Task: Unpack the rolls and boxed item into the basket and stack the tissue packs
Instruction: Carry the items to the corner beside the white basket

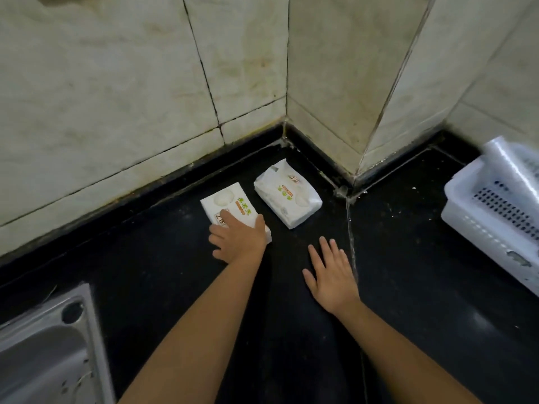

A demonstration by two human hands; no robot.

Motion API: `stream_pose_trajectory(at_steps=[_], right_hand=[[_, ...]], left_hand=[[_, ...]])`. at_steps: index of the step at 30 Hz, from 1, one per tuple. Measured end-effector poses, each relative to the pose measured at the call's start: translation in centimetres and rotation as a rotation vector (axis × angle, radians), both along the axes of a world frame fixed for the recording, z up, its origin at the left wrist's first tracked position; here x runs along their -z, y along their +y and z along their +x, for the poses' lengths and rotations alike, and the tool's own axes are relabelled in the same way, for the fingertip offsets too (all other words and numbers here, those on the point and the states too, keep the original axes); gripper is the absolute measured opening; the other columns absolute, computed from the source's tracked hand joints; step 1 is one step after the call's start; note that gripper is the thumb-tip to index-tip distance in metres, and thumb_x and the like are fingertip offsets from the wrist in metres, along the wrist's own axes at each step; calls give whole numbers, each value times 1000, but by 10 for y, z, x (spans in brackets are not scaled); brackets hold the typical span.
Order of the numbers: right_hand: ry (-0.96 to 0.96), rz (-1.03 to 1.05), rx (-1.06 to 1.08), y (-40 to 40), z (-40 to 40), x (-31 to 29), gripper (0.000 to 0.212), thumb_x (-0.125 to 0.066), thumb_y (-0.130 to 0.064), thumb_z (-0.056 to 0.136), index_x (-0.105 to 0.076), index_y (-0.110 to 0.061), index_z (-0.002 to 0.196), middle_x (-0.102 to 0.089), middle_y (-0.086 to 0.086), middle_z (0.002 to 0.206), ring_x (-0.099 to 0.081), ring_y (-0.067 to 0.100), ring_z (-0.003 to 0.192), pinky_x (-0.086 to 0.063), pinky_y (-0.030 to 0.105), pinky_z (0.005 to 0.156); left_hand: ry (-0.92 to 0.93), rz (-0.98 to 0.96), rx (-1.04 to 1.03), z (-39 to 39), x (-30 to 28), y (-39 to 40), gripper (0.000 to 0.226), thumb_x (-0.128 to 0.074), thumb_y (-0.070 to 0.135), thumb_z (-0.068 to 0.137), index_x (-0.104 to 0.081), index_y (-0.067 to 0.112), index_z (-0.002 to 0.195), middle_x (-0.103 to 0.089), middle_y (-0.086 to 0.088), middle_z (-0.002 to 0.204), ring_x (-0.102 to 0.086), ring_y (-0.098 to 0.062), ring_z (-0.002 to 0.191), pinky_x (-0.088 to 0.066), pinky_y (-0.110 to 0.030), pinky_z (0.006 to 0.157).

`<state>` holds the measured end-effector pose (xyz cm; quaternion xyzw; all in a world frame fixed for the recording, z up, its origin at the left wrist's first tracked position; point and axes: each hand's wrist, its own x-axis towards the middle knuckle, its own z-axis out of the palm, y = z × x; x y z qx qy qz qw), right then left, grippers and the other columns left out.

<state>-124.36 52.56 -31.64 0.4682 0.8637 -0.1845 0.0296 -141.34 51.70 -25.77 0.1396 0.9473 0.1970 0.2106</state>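
The left hand (237, 237) is resting on the near end of a white tissue pack (230, 209), its fingers (226, 214) spread over the top and the thumb hooking the right edge, pressing rather than lifting; the pack is lying flat on the black table (408, 258) close to the tiled wall (116, 112). A second tissue pack (287, 193) is lying just beside it toward the corner, apart from it; the right hand (331, 277) is lying flat on the table, fingers wide and holding nothing. A white perforated basket (495, 211) is sitting at the right edge, well apart from both packs; a steel sink (43, 351) is showing at lower left.
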Motion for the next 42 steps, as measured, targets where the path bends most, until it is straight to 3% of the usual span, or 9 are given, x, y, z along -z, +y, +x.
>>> stream_pose_trajectory(at_steps=[5, 8, 12, 18, 25, 30, 35, 42], right_hand=[[33, -3, -3, -1, 0, 3, 58, -27, -41, 95, -11, -17, 146, 0, 10, 158, 6, 26, 145, 5, 37, 119], [75, -58, -1, 0, 5, -11, 57, -29, -38, 96, -12, -16, 145, 0, 10, 158, 6, 25, 145, 5, 37, 119], [205, 27, 158, -16, 43, -43, 55, -35, -33, 96, -19, -10, 144, -9, 12, 157, 1, 26, 145, -1, 37, 119], [158, 177, 555, -100, 203, -86, 52, -37, -28, 96, -26, -7, 142, -18, 12, 155, -5, 25, 145, -4, 37, 119], [12, 289, 1088, -246, 421, -126, 48, -42, -24, 94, -36, -2, 136, -37, 15, 146, -23, 27, 141, -17, 37, 118], [-43, 332, 1344, -349, 559, -139, 45, -49, -20, 91, -44, -1, 131, -50, 17, 135, -40, 28, 131, -25, 33, 112], [-86, 292, 1518, -431, 691, -136, 41, -49, -20, 90, -49, -1, 126, -56, 17, 125, -49, 30, 118, -36, 36, 99], [-142, 172, 1689, -488, 819, -125, 41, -50, -21, 89, -49, -3, 125, -54, 17, 128, -44, 30, 123, -37, 38, 98]], left_hand=[[118, -39, 175, 4, -5, -18, 76, -50, 52, 86, -14, 17, 144, -11, -18, 151, -15, -35, 137, -19, -50, 111], [295, -67, 474, 14, -19, -36, 64, -50, 39, 89, -24, 12, 141, -15, -18, 151, -14, -34, 139, -19, -47, 112], [437, -26, 933, 61, -36, -44, 46, -48, 26, 91, -40, 8, 133, -36, -16, 143, -31, -28, 132, -30, -37, 108], [395, 93, 1454, 226, -46, -63, 42, -44, 24, 92, -43, 11, 132, -42, -10, 142, -36, -25, 131, -32, -35, 107], [342, 280, 1945, 454, -71, -133, 41, -44, 25, 91, -43, 13, 131, -41, -8, 141, -36, -26, 129, -35, -37, 102], [302, 335, 2147, 597, -76, -198, 40, -43, 28, 92, -42, 15, 131, -39, -7, 143, -34, -25, 131, -33, -38, 105], [247, 298, 2205, 725, -71, -251, 42, -43, 28, 93, -41, 14, 132, -40, -6, 142, -33, -24, 132, -34, -37, 106], [31, 101, 2163, 842, -59, -299, 56, -45, 38, 92, -29, 14, 139, -42, -9, 139, -39, -27, 128, -39, -38, 100]])
